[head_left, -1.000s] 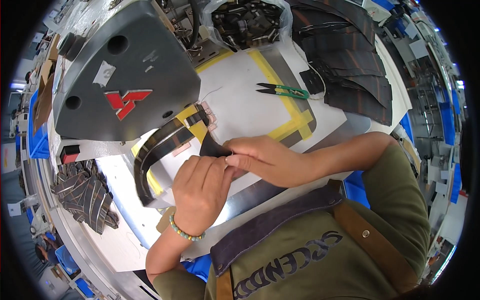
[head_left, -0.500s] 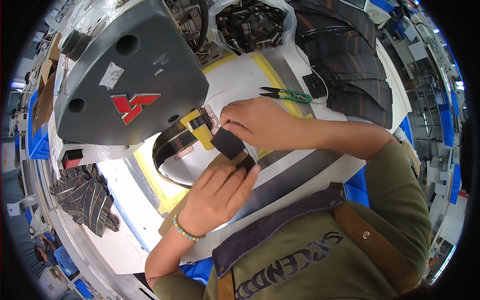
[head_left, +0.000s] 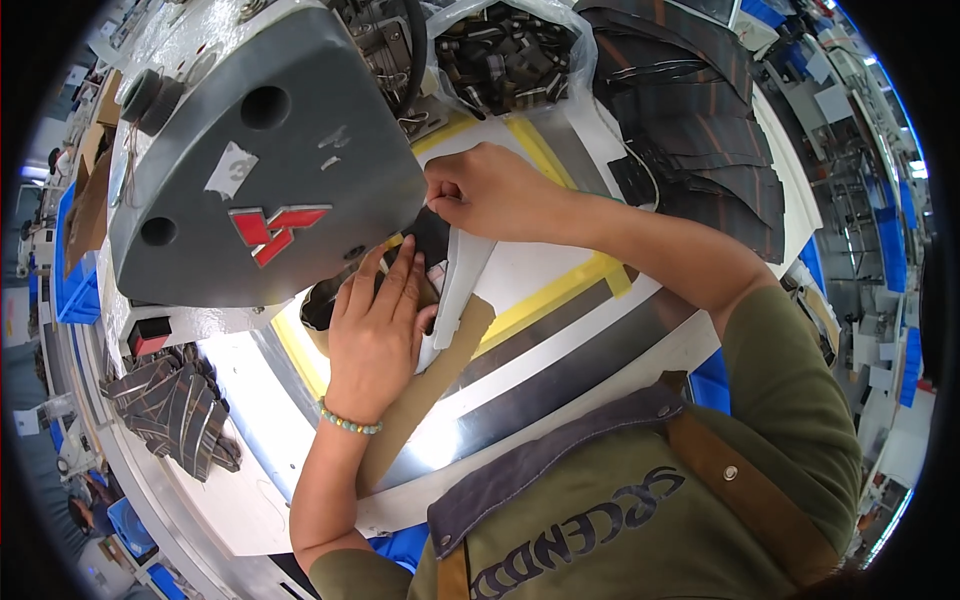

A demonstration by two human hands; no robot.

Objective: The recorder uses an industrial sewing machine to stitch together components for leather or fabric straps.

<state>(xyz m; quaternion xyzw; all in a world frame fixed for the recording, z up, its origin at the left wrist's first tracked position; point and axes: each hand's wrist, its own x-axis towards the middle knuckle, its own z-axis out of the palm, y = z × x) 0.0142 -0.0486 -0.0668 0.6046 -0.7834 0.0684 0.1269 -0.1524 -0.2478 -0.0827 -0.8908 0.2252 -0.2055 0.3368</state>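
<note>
My left hand (head_left: 375, 325), a beaded bracelet at its wrist, lies with outstretched fingers on a dark striped fabric band (head_left: 318, 305) beside the sewing machine head. The band curves out of sight under the hand and machine. My right hand (head_left: 490, 195) is closed in a pinch at the upper end of a dark fabric piece (head_left: 433, 237). From there a pale, whitish strip (head_left: 463, 280) slants down toward my left thumb. The dark grey sewing machine head (head_left: 270, 170), with its red emblem, hides the needle area.
Brown cardboard (head_left: 425, 390) lies beneath the work on the white table. At the back stands a clear plastic bag (head_left: 510, 60) of small dark fabric pieces. Stacked dark striped panels (head_left: 700, 150) lie at the right, more striped pieces (head_left: 175, 410) at the left.
Both hands have moved up and left toward the machine, turning the fabric. The left fingers now lie over the band. The green-handled snips are now covered by my right forearm.
</note>
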